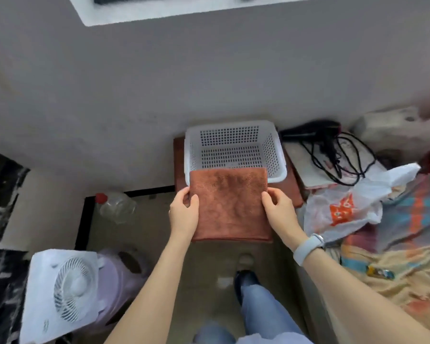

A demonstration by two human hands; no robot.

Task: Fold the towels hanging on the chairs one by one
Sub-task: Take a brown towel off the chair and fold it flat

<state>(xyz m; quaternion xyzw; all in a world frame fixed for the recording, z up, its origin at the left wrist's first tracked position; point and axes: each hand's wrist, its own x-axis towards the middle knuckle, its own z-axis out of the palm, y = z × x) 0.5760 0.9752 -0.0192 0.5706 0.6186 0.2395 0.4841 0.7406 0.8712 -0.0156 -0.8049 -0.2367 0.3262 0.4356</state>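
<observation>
Both hands' curled fingers (188, 198) pinching folded towel (230, 207) edges, over basket (233, 145).

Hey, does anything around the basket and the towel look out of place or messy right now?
The folded brown towel, held by the left hand and right hand, looks neat, and the white basket sits upright. Only the hair dryer stands out, its black cord sprawled in loose loops beside the basket.

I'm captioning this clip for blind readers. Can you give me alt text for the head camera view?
Two hands, left hand and right hand, hold a folded brown towel by its side edges just in front of an empty white basket. A white fan stands lower left.
</observation>
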